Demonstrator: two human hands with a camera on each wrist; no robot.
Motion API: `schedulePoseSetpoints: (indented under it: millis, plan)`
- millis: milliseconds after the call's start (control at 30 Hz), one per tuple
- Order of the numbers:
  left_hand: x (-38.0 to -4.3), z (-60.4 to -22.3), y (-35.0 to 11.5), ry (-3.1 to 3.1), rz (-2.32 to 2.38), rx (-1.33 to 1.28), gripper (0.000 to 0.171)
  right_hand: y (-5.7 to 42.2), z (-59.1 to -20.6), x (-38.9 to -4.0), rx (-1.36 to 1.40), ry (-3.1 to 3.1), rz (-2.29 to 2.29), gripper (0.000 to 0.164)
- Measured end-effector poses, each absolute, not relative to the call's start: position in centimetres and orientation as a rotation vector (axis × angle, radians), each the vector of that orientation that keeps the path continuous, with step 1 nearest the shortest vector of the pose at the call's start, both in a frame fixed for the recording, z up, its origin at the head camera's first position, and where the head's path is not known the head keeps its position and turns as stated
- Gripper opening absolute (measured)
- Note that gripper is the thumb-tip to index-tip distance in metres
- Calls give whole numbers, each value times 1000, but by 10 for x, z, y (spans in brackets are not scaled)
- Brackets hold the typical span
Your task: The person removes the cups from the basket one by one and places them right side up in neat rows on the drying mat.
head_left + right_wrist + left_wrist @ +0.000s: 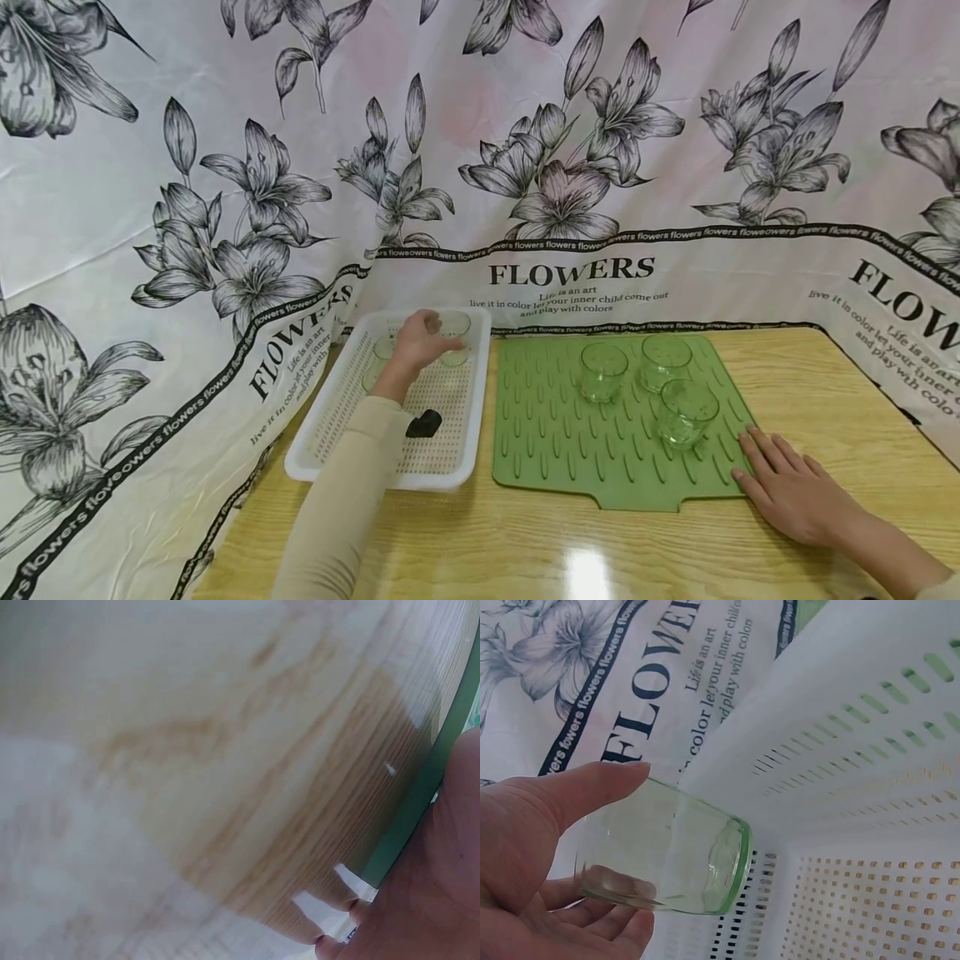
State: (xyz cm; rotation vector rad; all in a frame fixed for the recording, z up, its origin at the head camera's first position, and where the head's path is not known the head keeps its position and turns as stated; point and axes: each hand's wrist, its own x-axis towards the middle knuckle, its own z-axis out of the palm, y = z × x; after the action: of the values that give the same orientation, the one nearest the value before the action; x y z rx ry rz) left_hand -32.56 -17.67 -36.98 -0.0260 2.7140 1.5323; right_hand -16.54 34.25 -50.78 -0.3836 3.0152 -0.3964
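Observation:
Over the back of a white perforated basket (480, 392), my left hand (420, 343) grips a clear, green-tinted glass (679, 847) between thumb and fingers. The left wrist view shows the glass lying tilted in the hand, its thick base toward the basket floor. Faint outlines of other glasses (381, 348) appear in the basket, partly hidden by the hand. My right hand (802, 492) rests palm down, fingers straight, at the right edge of a green ridged mat (540, 433). Three upright glasses, among them the front glass (686, 417), stand on the mat.
A small black object (424, 423) lies in the front part of the basket. The basket and mat sit side by side on a wooden table (480, 550). Flower-printed cloth (570, 287) hangs behind and along both sides.

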Motion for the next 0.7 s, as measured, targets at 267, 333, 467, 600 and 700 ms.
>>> schedulePoseSetpoints:
  millis: [267, 333, 467, 600, 700]
  plan:
    - [-322, -363, -172, 2704, 1551, 28, 89, 341, -508, -164, -378, 3009, -429, 73]
    - [-320, -361, -171, 2697, 1558, 41, 90, 341, -508, -164, -379, 3009, -431, 73]
    - [-316, -360, -170, 2701, 1563, 66, 89, 341, -507, -165, -383, 3010, -420, 73]
    - [-315, -360, -168, 2709, 1569, 87, 88, 340, -506, -165, -380, 3016, -408, 73]
    - [-315, -360, -167, 2708, 1577, 95, 89, 340, -507, -165, -376, 3016, -404, 73]
